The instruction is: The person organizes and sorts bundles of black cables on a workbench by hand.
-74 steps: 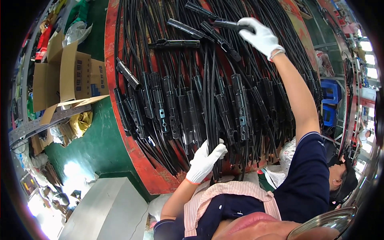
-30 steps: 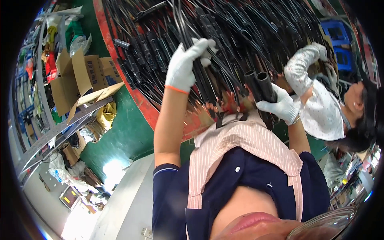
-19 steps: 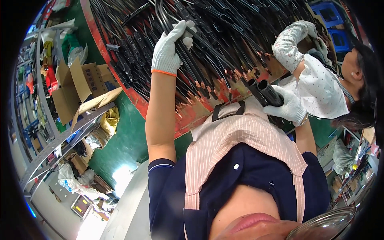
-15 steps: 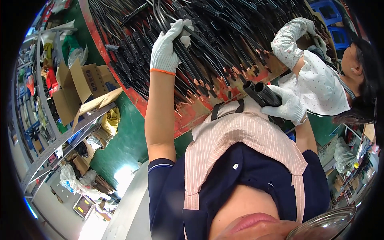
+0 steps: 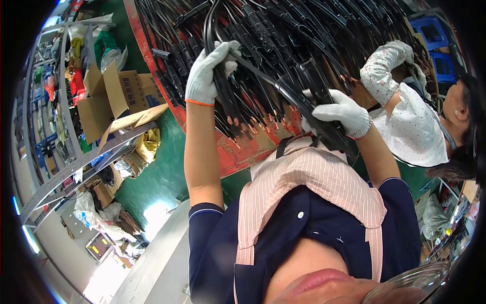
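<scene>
My left hand (image 5: 205,76), in a white knitted glove with an orange cuff edge, is closed around a bundle of black cables (image 5: 229,96). My right hand (image 5: 345,114), also gloved in white, grips black plastic tubes (image 5: 315,83) close to my apron. One black cable (image 5: 271,80) slants from my left hand down to the tubes; whether its end is inside one of them I cannot tell. Beneath both hands lie many black cables with bare copper ends (image 5: 253,126) pointing toward me. Dark moulded connector pieces (image 5: 195,55) lie among the cables.
The pile rests on a red table (image 5: 235,154) with a worn edge. At the right, a co-worker in a dotted white top (image 5: 412,124) reaches into the pile. Blue plastic crates (image 5: 429,34) stand beyond. An open cardboard box (image 5: 119,93) and metal shelving (image 5: 66,169) are at the left.
My right hand has moved left and up with the tubes, now over the cables. A cable now stretches between my hands. My left hand, still gripping the bundle, has shifted slightly.
</scene>
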The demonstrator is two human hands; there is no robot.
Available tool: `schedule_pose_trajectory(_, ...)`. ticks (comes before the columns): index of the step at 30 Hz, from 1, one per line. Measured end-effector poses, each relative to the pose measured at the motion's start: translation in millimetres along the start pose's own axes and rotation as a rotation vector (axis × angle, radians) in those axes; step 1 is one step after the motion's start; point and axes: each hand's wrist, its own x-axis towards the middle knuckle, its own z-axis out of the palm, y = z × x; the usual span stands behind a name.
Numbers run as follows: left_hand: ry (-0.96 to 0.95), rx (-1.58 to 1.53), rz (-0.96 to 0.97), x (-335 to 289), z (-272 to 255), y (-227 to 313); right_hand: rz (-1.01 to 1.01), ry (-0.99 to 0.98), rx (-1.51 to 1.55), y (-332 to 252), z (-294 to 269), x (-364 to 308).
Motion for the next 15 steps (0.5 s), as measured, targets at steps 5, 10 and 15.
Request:
schedule_pose_trajectory(5,0.070,0.383,-0.001,3,19,-25,-0.137,0.241,-0.344,2,21,60)
schedule_pose_trajectory(10,0.073,0.345,-0.005,6,-3,-25,-0.218,0.340,-0.668,0,22,97)
schedule_pose_trajectory(15,0.139,0.264,-0.036,1,-32,-14,-0.104,0.426,-1.119,-43,37,133)
